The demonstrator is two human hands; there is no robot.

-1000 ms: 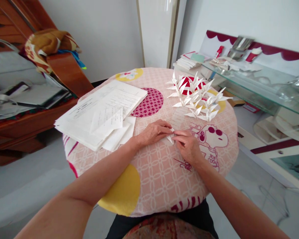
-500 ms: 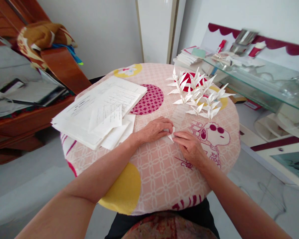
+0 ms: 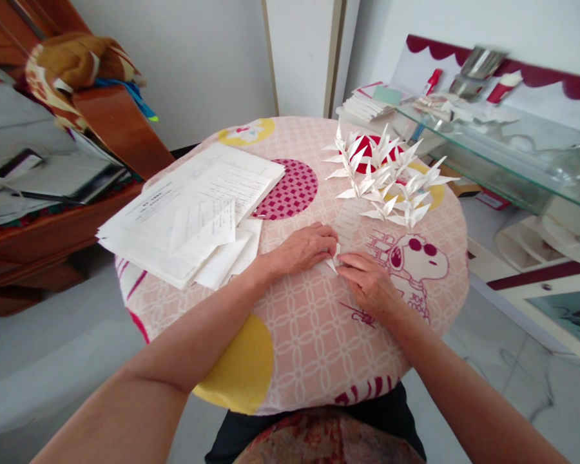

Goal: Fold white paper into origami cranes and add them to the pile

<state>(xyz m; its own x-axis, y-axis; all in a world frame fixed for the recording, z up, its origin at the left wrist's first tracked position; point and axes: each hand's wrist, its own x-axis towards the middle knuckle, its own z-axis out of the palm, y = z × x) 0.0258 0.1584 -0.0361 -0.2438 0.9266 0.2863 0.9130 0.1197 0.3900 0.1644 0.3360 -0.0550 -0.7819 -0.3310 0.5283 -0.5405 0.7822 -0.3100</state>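
A small folded piece of white paper lies on the round table with the pink patterned cloth, between both hands. My left hand presses on it from the left with curled fingers. My right hand pinches its right edge with the fingertips. Most of the paper is hidden under my fingers. A cluster of several finished white paper cranes stands on the far right of the table, apart from my hands.
A stack of printed white sheets covers the table's left side. A glass shelf with bottles and cups juts in at the right. A wooden desk with papers stands at the left.
My hands stay on the small paper, with the left fingers shifting slightly over it. The view has drifted a little; the cranes and sheets have not moved.
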